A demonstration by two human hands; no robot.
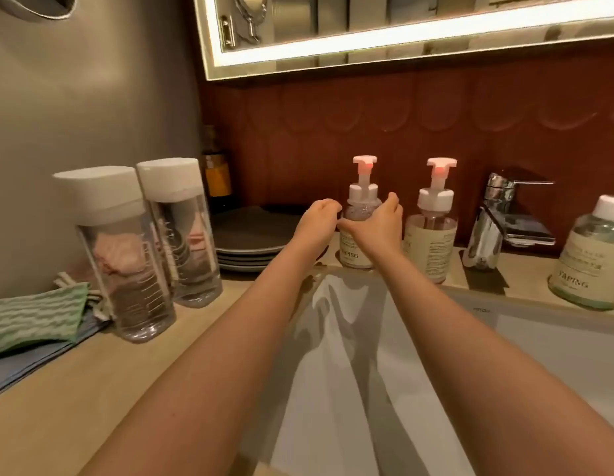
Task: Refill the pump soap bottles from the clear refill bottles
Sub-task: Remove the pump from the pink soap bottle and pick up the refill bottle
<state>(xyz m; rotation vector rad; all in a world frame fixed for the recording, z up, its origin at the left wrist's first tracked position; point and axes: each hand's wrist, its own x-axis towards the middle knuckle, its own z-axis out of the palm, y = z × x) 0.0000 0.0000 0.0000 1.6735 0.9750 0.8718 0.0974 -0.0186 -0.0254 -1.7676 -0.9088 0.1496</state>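
The right hand (376, 226) wraps the leftmost pump bottle (362, 209) at the counter's (195, 338) back edge behind the sink (539, 338), the left hand (317, 219) curls against its other side, its pump (364, 173) not yet unscrewed and both refill bottles (127, 255) capped near the left edge, so refilling seems unbegun.

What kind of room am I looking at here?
Probably a bathroom or small washroom, though the stacked plates hint at a kitchenette. A white sink with a chrome tap behind it, a lit mirror above, and pump soap bottles along the rim point that way.
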